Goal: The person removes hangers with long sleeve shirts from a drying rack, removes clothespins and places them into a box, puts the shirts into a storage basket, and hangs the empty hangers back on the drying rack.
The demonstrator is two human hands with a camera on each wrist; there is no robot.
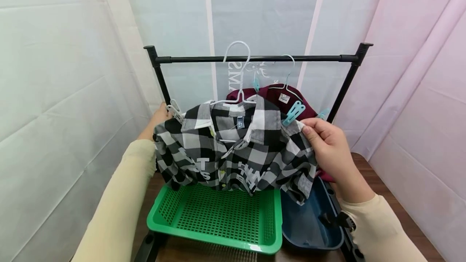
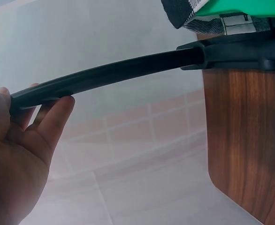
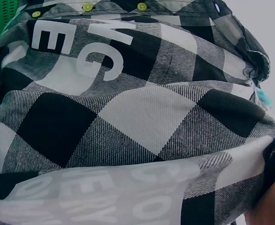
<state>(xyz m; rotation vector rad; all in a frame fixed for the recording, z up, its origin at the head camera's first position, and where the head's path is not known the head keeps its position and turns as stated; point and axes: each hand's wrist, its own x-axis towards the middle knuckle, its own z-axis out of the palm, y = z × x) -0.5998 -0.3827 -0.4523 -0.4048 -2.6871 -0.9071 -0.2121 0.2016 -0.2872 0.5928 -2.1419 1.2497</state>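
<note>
A black, grey and white checked shirt (image 1: 269, 157) with white lettering is on a white hanger (image 1: 241, 80) near the black clothes rack's rail (image 1: 196, 59). Whether the hanger's hook goes over the rail, I cannot tell. A white clothespin (image 1: 175, 112) and a blue clothespin (image 1: 294, 112) clip the shirt's two shoulders. My right hand (image 1: 327, 148) pinches the shoulder beside the blue clothespin. With my left hand (image 2: 27, 131) I grip the rack's black side post (image 2: 114, 75); in the head view that hand is partly hidden behind the shirt.
A dark red garment (image 1: 306, 102) hangs behind the shirt on another hanger (image 1: 289, 66), with blue clothespins. Below stand a green perforated basket (image 1: 214, 239) and a dark blue basin (image 1: 309, 244). Pale curtains (image 1: 65, 112) surround the rack. The brown wooden tabletop (image 2: 240, 140) ends at the left.
</note>
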